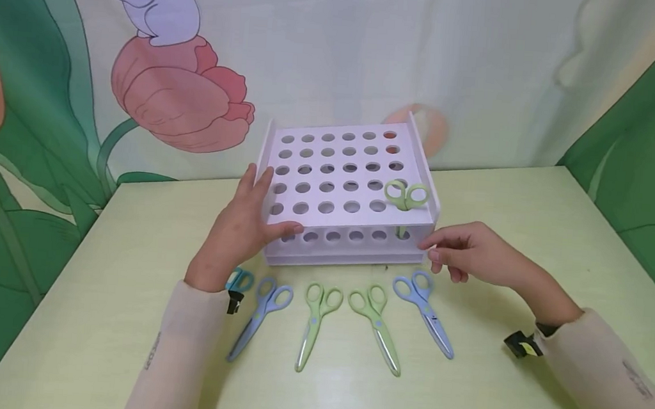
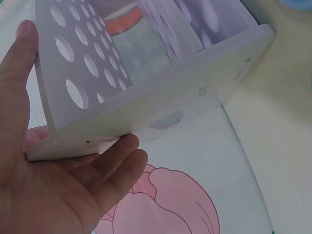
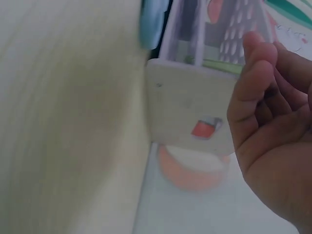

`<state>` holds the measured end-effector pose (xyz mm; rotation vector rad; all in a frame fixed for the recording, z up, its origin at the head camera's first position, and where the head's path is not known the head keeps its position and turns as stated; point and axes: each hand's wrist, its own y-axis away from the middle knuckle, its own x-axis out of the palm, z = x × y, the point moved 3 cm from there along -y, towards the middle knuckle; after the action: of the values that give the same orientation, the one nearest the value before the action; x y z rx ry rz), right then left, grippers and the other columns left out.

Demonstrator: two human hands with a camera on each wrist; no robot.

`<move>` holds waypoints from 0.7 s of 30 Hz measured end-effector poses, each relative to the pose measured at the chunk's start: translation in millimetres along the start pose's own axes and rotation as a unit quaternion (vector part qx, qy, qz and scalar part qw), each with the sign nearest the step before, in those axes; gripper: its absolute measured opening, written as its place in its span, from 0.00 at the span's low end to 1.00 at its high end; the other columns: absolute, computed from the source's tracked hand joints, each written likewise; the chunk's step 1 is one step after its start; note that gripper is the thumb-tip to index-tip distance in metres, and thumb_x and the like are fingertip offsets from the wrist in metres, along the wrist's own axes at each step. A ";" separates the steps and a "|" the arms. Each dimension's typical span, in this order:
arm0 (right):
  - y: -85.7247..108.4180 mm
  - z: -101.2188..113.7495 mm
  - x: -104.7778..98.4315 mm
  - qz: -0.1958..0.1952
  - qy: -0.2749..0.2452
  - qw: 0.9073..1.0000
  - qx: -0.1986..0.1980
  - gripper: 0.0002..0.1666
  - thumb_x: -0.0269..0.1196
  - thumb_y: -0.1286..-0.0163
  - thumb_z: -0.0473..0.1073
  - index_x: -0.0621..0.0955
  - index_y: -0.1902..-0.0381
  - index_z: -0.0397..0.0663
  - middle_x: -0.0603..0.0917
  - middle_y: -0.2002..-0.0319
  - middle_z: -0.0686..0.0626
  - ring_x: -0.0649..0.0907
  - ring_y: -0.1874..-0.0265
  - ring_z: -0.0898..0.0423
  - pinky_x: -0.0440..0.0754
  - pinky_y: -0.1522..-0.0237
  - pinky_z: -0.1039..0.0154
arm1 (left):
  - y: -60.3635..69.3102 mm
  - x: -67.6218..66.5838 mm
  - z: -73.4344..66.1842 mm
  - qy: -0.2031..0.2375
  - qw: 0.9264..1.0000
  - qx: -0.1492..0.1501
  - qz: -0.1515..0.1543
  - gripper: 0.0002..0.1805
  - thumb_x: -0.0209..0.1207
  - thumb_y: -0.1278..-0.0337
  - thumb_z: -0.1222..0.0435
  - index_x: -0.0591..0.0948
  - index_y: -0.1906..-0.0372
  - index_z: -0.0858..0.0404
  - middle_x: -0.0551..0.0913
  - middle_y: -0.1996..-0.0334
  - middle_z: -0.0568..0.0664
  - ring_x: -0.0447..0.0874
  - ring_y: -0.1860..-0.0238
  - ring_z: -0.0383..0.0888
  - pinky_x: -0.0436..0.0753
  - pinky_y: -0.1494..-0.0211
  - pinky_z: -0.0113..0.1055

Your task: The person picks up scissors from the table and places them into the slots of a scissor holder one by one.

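Wearing beige sleeves (image 1: 180, 353) nearest the camera, with a small black fitting (image 1: 518, 345) at each wrist. Facing, just beyond, a spread row on the pale yellow-green surface (image 1: 480, 396), with blades toward the near side: left blue scissors (image 1: 258, 316), left green scissors (image 1: 313, 322), right green scissors (image 1: 378, 326) and right blue scissors (image 1: 428, 312). Glimpsing teal handles (image 1: 239, 278) by the left wrist, partly hidden behind it. Resting the left grip (image 1: 236, 226), spread and not clenched, on the near left corner of the white rack (image 1: 338, 176), touching the side panel with fairly straight fingers and the front edge with the thumb. Holding the right grip (image 1: 474, 253) loosely curled around nothing, just beside the rack's near right corner, not showing whether a fingertip is touching it. Supporting upright green scissors (image 1: 404, 202) in the nearest hole of the rack's right-hand column, with handles above the upper panel and the blade end down at the lower tier. Ending at a cloth backdrop (image 1: 339, 51), printed with a large pink flower (image 1: 177, 93) and a pale animal (image 1: 160, 8)
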<state>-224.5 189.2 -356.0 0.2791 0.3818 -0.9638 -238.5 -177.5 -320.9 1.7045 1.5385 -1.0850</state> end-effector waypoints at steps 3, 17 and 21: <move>-3.5 -14.7 0.9 0.040 0.006 0.999 0.021 0.16 0.61 0.27 0.33 0.82 0.44 0.33 0.81 0.72 0.40 0.75 0.83 0.52 0.75 0.79 0.63 | 0.3 -0.2 0.0 -0.002 1.000 -0.001 0.005 0.63 0.72 0.49 0.43 0.47 0.18 0.59 0.36 0.19 0.58 0.52 0.24 0.62 0.65 0.30 0.56; -5.7 -42.9 15.9 0.166 0.062 0.981 0.074 0.31 0.61 0.31 0.30 0.74 0.30 0.43 0.74 0.83 0.49 0.72 0.85 0.54 0.71 0.80 0.64 | -1.8 0.2 1.7 -0.001 1.000 0.000 0.008 0.63 0.73 0.49 0.44 0.47 0.18 0.57 0.35 0.19 0.58 0.52 0.24 0.64 0.64 0.30 0.58; -3.6 -42.1 14.8 0.161 0.079 0.980 0.086 0.29 0.63 0.31 0.32 0.74 0.33 0.42 0.76 0.81 0.48 0.74 0.84 0.54 0.73 0.79 0.63 | -1.8 0.9 1.8 0.004 1.000 0.002 0.007 0.63 0.73 0.50 0.44 0.47 0.18 0.57 0.35 0.19 0.58 0.52 0.24 0.64 0.64 0.30 0.58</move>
<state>-228.0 192.9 -400.5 0.5611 0.3842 -0.6572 -240.5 -178.4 -322.3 1.7222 1.5272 -1.0767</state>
